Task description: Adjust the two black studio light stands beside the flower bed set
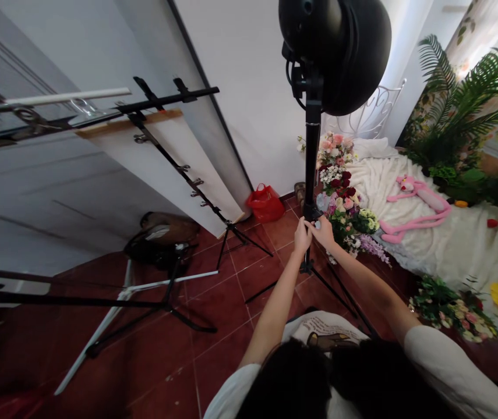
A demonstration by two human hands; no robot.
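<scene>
A black light stand (312,157) rises upright before me, with a large black studio light (340,55) on top. My left hand (303,236) is closed around the pole just below a black collar (312,213). On the other side, my right hand (322,233) has its fingers bent against the stand at the same height, and its thumb comes near my left thumb. Any knob under the fingers is mostly hidden. The stand's dark legs (331,291) spread on the tiled floor below my hands.
To the left stand a backdrop stand with clips (183,169), a white board (179,174) and more tripod legs (165,305). A red plastic bag (266,202) rests by the wall. Flowers (345,198) and a white-draped bed (362,180) with a pink plush toy (427,203) lie to the right.
</scene>
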